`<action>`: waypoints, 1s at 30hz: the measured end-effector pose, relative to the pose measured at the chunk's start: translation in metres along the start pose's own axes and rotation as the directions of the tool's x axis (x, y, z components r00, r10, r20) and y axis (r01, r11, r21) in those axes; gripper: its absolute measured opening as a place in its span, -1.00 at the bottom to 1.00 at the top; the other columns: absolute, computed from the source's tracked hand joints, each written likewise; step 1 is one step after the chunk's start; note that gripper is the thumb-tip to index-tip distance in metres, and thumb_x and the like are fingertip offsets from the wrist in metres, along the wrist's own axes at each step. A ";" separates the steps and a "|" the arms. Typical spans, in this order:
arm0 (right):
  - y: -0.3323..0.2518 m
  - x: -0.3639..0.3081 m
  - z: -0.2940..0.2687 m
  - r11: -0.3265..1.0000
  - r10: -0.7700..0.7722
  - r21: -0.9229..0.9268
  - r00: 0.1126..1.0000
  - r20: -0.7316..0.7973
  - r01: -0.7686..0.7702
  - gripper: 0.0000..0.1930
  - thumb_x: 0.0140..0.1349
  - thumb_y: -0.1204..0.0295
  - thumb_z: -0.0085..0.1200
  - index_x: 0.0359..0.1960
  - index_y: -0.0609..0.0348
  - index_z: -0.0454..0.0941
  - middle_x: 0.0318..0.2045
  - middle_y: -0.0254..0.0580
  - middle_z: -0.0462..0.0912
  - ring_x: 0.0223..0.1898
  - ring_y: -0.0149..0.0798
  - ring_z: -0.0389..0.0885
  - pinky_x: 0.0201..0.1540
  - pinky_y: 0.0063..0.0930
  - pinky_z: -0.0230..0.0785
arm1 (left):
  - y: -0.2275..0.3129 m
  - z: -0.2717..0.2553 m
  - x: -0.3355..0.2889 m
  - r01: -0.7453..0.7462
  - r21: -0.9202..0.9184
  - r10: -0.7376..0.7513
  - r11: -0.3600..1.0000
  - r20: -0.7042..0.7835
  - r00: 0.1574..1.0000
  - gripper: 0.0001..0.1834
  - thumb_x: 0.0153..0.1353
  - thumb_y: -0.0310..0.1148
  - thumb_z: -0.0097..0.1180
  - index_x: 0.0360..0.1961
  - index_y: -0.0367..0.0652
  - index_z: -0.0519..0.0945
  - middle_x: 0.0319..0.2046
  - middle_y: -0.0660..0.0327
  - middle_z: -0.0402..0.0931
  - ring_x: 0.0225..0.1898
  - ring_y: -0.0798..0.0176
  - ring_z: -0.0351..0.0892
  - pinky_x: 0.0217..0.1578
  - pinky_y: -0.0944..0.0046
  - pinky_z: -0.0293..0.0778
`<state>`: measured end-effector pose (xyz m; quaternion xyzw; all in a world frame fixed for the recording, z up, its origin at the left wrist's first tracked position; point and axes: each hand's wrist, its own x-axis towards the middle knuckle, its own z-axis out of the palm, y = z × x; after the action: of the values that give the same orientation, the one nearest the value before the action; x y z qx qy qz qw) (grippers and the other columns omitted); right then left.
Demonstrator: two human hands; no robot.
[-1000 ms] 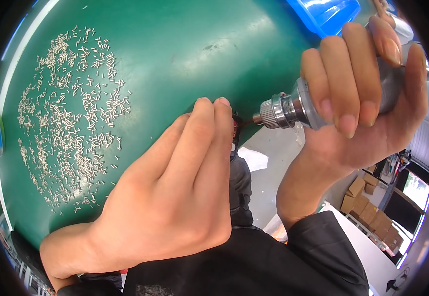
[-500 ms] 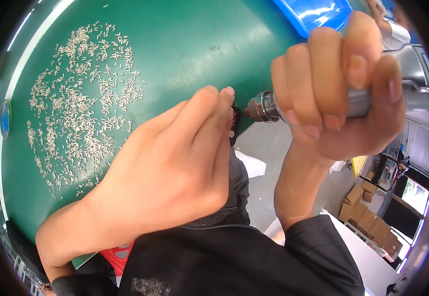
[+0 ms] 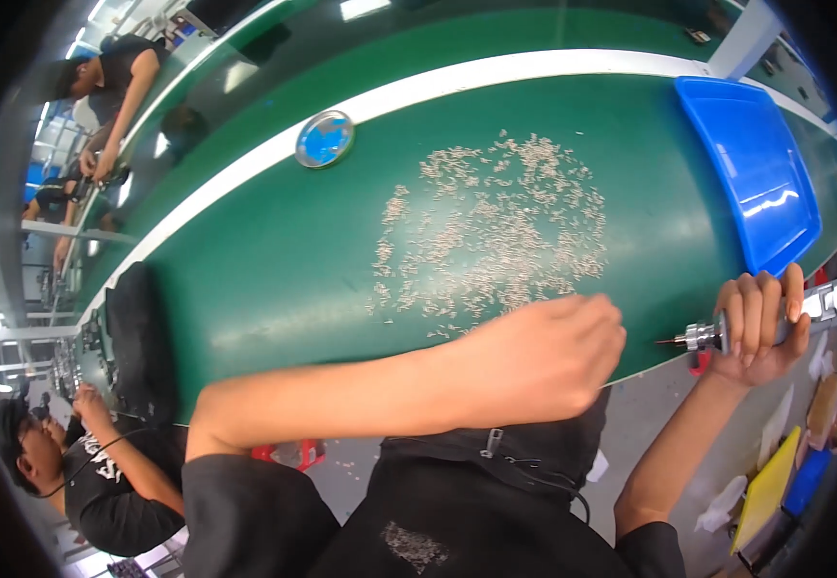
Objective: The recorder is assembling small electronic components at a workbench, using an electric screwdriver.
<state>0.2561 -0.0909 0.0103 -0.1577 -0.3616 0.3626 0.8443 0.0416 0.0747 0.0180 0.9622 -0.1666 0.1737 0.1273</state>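
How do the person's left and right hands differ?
The right hand grips a silver tool; whatever the left hand might hold is hidden. The left hand is near the small scattered pieces, the right hand near the blue tray. Both hands look curled.

No text is readable; white print on a co-worker's black T-shirt, left of the hands, is illegible.

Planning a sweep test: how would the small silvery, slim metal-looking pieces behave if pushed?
The silvery pieces lie loose, so they'd likely scatter. Slim and elongated, some may roll. The glossy green tabletop suggests they'd probably slide easily.
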 end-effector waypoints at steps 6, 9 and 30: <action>0.018 -0.012 -0.013 0.994 -0.001 0.101 0.914 -0.405 0.046 -0.83 0.45 0.38 -0.15 -0.32 0.15 0.29 -0.73 -0.41 0.17 -0.76 -0.49 0.13 -0.58 -0.55 0.11 | -0.024 -0.083 -0.106 0.685 0.140 -0.682 0.715 -0.080 0.727 -0.50 0.00 -0.62 0.28 0.05 -0.29 0.56 0.01 0.01 0.57 -0.02 -0.06 0.59 0.00 0.09 0.51; 0.027 -0.004 -0.006 0.981 0.014 0.182 0.901 -0.434 0.072 -0.83 0.46 0.38 -0.17 -0.31 0.18 0.30 -0.72 -0.40 0.19 -0.73 -0.48 0.17 -0.55 -0.55 0.12 | -0.019 -0.090 -0.156 0.792 0.381 -0.783 0.477 -0.224 0.580 -0.55 0.05 -0.61 0.27 0.03 -0.28 0.57 0.02 0.02 0.56 0.01 -0.09 0.57 0.05 0.05 0.46; 0.029 -0.018 -0.007 0.946 0.011 0.297 0.905 -0.426 0.128 -0.86 0.44 0.41 -0.16 -0.27 0.22 0.28 -0.72 -0.39 0.21 -0.72 -0.46 0.20 -0.52 -0.56 0.16 | -0.019 -0.062 -0.118 0.573 0.299 -0.577 0.763 -0.085 0.812 -0.69 -0.05 -0.78 0.27 -0.24 -0.30 0.66 -0.35 0.13 0.57 -0.33 0.16 0.58 -0.32 0.25 0.48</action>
<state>0.2384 -0.0838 -0.0189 -0.0833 -0.1121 0.3475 0.9272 -0.0739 0.1438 0.0260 0.9754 0.1650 0.1445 0.0202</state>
